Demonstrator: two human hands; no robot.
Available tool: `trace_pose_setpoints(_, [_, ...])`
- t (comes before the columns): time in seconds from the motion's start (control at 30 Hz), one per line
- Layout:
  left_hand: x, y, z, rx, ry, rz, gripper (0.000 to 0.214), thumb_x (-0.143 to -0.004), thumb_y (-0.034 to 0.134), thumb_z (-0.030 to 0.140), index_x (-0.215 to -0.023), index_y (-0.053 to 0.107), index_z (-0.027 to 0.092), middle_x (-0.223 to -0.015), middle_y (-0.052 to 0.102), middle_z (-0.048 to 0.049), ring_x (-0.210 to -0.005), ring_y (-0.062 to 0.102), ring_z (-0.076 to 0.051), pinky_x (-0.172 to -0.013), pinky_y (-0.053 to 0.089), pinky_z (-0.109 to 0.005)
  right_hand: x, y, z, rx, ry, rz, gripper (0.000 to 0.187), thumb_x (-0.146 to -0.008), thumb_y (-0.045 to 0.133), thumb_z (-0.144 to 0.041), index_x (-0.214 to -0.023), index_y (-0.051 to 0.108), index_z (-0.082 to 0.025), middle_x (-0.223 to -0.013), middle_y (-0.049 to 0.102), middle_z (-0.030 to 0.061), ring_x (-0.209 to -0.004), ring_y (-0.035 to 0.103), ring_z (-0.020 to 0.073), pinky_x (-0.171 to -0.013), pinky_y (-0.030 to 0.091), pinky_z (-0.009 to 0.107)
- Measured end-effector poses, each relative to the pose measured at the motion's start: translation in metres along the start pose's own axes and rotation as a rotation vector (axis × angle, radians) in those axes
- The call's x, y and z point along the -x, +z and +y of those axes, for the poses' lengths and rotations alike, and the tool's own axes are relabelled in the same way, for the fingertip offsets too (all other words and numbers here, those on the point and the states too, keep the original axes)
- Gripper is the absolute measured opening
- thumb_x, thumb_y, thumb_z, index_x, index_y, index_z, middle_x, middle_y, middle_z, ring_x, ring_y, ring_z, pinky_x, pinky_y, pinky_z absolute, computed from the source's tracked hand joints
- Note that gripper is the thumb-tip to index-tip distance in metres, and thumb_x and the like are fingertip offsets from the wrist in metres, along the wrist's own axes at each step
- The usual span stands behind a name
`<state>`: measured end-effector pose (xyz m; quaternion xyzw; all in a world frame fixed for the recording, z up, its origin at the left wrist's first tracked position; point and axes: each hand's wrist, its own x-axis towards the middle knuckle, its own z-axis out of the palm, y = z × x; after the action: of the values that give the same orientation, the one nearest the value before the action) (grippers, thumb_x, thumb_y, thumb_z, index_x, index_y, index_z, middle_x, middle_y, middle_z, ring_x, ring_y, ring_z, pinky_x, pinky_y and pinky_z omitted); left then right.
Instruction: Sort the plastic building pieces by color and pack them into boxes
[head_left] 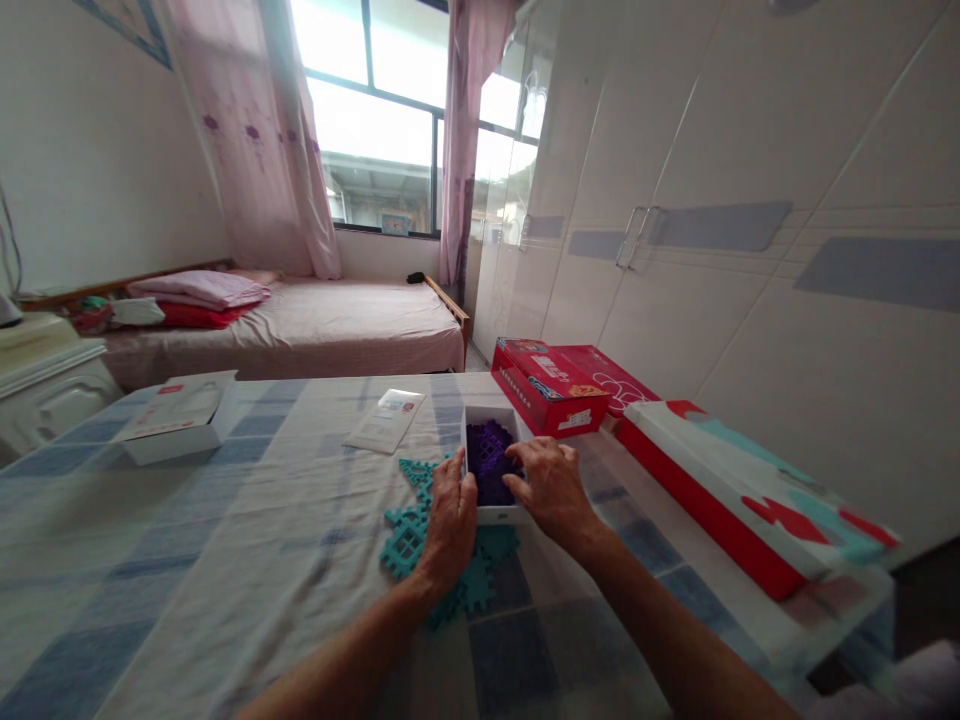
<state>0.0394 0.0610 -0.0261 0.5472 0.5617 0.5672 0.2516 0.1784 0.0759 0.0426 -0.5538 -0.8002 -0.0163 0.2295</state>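
Observation:
A small white box (501, 516) stands on the table, filled with purple interlocking plastic pieces (491, 450). My left hand (451, 510) grips its left wall, fingers along the side and thumb by the near corner. My right hand (551, 485) reaches over the right wall, its thumb and forefinger apart just above the purple pieces; I see nothing held between them. Teal interlocking pieces (405, 540) lie flat on the cloth under and around my left hand, partly hidden by it and by the box.
A white lid-like box (180, 415) sits far left on the checked tablecloth (247, 540). Behind my hands lies a printed leaflet (386, 420). Red boxes (551, 385) and a long red-and-white box (739, 490) line the right side. Beyond are a bed (337, 325) and a wardrobe (675, 150).

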Motion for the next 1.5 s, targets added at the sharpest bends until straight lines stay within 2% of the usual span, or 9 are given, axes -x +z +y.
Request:
trace_pose_setpoints(0.2, [0.000, -0.001, 0.001, 0.003, -0.012, -0.004, 0.048, -0.087, 0.032, 0.031, -0.126, 0.048, 0.009, -0.126, 0.050, -0.0141, -0.124, 0.043, -0.021, -0.109, 0.030, -0.041, -0.006, 0.001, -0.003, 0.023, -0.075, -0.002, 0.013, -0.083, 0.058, -0.028, -0.084, 0.069, -0.023, -0.092, 0.067, 0.0052, -0.104, 0.051, 0.0242, -0.094, 0.027, 0.045])
trace_pose_setpoints(0.47, [0.000, -0.001, 0.000, 0.012, 0.006, -0.002, 0.049, -0.087, 0.033, 0.034, -0.127, 0.049, 0.010, -0.126, 0.051, -0.0140, -0.123, 0.044, -0.021, -0.109, 0.030, -0.041, -0.004, 0.005, 0.004, -0.149, -0.091, 0.050, 0.015, -0.081, 0.056, -0.025, -0.092, 0.068, -0.025, -0.106, 0.064, 0.0040, -0.112, 0.049, 0.0225, -0.095, 0.032, 0.042])
trace_pose_setpoints(0.63, [-0.002, -0.004, 0.005, 0.041, -0.069, 0.014, 0.049, -0.087, 0.033, 0.033, -0.127, 0.049, 0.010, -0.127, 0.051, -0.0134, -0.126, 0.043, -0.021, -0.109, 0.030, -0.038, -0.003, 0.007, 0.020, -0.447, 0.201, 0.224, 0.043, -0.083, 0.050, -0.036, -0.122, 0.054, -0.018, -0.123, 0.055, 0.0131, -0.112, 0.052, 0.0240, -0.094, 0.041, 0.041])
trace_pose_setpoints(0.73, [-0.001, -0.007, 0.011, 0.065, -0.102, -0.016, 0.048, -0.087, 0.036, 0.035, -0.126, 0.051, 0.011, -0.131, 0.050, -0.0140, -0.128, 0.041, -0.022, -0.111, 0.027, -0.039, 0.005, 0.011, 0.027, -0.819, 0.430, -0.027, 0.060, -0.084, 0.044, -0.051, -0.133, 0.043, -0.015, -0.122, 0.056, 0.0159, -0.102, 0.060, 0.0230, -0.080, 0.050, 0.036])
trace_pose_setpoints(0.8, [0.001, -0.007, 0.015, 0.088, -0.098, -0.039, 0.047, -0.087, 0.038, 0.037, -0.125, 0.052, 0.013, -0.133, 0.049, -0.0129, -0.128, 0.041, -0.022, -0.111, 0.026, -0.041, 0.014, 0.010, 0.028, -1.007, 0.462, -0.172, 0.063, -0.084, 0.044, -0.052, -0.136, 0.040, -0.015, -0.124, 0.056, 0.0154, -0.101, 0.061, 0.0223, -0.074, 0.052, 0.033])
trace_pose_setpoints(0.9, [0.006, -0.005, 0.018, 0.128, -0.051, -0.093, 0.047, -0.088, 0.039, 0.039, -0.128, 0.050, 0.017, -0.133, 0.050, -0.0103, -0.127, 0.042, -0.022, -0.109, 0.030, -0.041, 0.026, -0.001, 0.030, -1.080, 0.415, -0.123, 0.059, -0.082, 0.050, -0.045, -0.133, 0.045, -0.017, -0.125, 0.057, 0.0128, -0.100, 0.062, 0.0222, -0.073, 0.052, 0.032])
trace_pose_setpoints(1.07, [0.008, -0.006, 0.017, 0.109, 0.033, -0.193, 0.049, -0.090, 0.036, 0.047, -0.132, 0.047, 0.023, -0.135, 0.045, -0.0085, -0.119, 0.050, -0.023, -0.099, 0.042, -0.040, 0.050, -0.036, 0.069, -0.994, 0.432, -0.015, 0.050, -0.084, 0.044, -0.042, -0.125, 0.056, -0.016, -0.105, 0.068, 0.0071, -0.090, 0.065, 0.0217, -0.076, 0.053, 0.034])
trace_pose_setpoints(1.3, [-0.008, -0.013, 0.007, 0.084, 0.064, -0.064, 0.044, -0.088, 0.038, 0.046, -0.119, 0.057, 0.022, -0.125, 0.052, -0.0087, -0.114, 0.053, -0.022, -0.095, 0.045, -0.039, 0.082, -0.048, 0.161, -0.594, 0.538, 0.172, 0.048, -0.082, 0.041, -0.044, -0.114, 0.064, -0.015, -0.114, 0.065, 0.0102, -0.110, 0.058, 0.0233, -0.097, 0.043, 0.037])
trace_pose_setpoints(1.5, [-0.028, -0.033, 0.018, -0.032, 0.011, -0.019, 0.050, -0.083, 0.041, 0.048, -0.119, 0.055, 0.017, -0.124, 0.051, -0.0118, -0.103, 0.058, -0.023, -0.086, 0.049, -0.040, 0.090, -0.038, 0.164, -0.200, 0.593, 0.179, 0.068, -0.084, 0.035, -0.055, -0.130, 0.049, -0.007, -0.131, 0.052, 0.0174, -0.123, 0.047, 0.0272, -0.105, 0.034, 0.041])
